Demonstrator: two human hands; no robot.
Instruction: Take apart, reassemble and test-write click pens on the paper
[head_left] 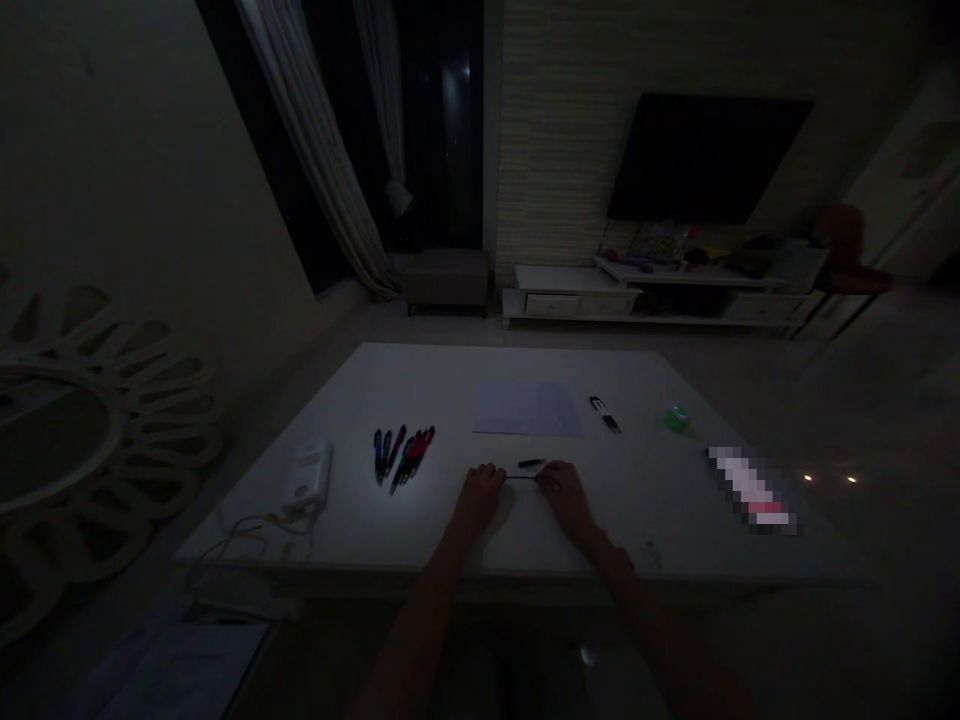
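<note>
Over the white table, a thin dark rod (520, 477) runs level between my two hands; it resembles a pen refill, but the dim light hides its details. My left hand (484, 490) has its fingers closed around the rod's left end. At the other end, my right hand (562, 492) pinches it between thumb and fingers. Just beyond the rod lies a short black pen part (531, 462), close to my right fingertips. Several pens (403, 456) with dark, purple and red parts lie side by side to the left. A white sheet of paper (527, 408) lies farther back.
Black-and-white pens (604, 414) and a green object (676, 418) are on the right of the table (420, 375), with a blurred-out item (752, 488) near its edge. A white box (307, 475) with loose cables stands left. A TV cabinet (559, 305) is beyond.
</note>
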